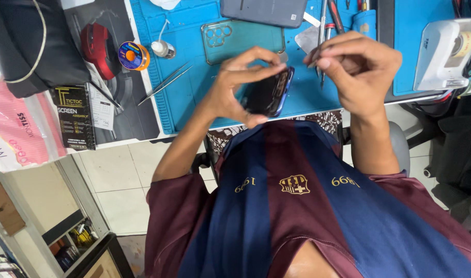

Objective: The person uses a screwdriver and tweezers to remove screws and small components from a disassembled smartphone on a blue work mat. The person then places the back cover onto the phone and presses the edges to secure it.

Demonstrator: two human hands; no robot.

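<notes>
The phone (268, 94), dark with a blue rim, is held above the near edge of the blue mat (194, 98) on the desk (137, 118), just in front of the person's chest. The left hand (238, 87) is curled around it, thumb under the lower edge and fingers arched over the top. The right hand (356, 69) is closed just beside the phone's upper end, fingertips pinched together; it may hold a thin tool, but that part is too hidden to tell.

On the mat behind the phone lies a clear phone case (243, 38), with tweezers (166, 82) to one side. Farther off lie a round blue-and-orange spool (133, 55), a red mouse (97, 49), and a black upright box (75, 117) with white and yellow print. At the desk's end sits a pink packet (22, 134) in a clear bag.
</notes>
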